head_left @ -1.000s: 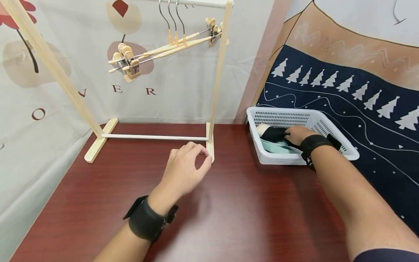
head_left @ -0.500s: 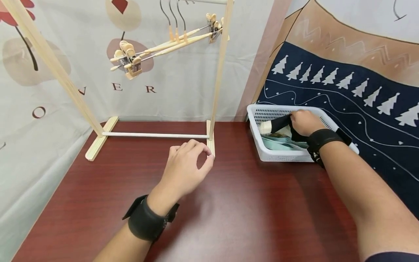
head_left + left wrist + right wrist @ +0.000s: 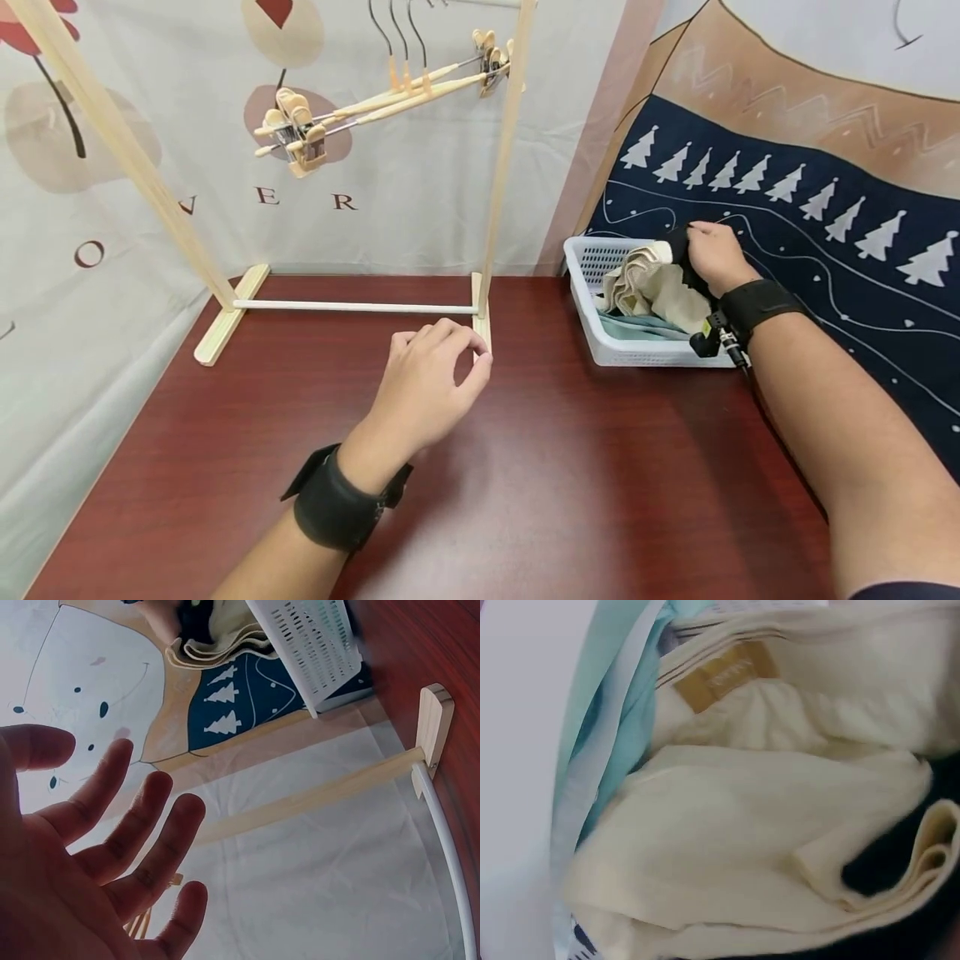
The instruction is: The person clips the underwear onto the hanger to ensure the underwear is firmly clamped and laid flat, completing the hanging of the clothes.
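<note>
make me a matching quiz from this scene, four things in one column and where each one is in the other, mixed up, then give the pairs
Things
1. cream garment
2. hangers
3. left hand
4. white basket

Places
A. on the top rail of the wooden rack
B. on the table's right side, by the dark blue cloth
C. over the red-brown table, near the rack's foot
D. gripped by the right hand above the basket

Pairs: 1-D, 2-A, 3-C, 4-B
</note>
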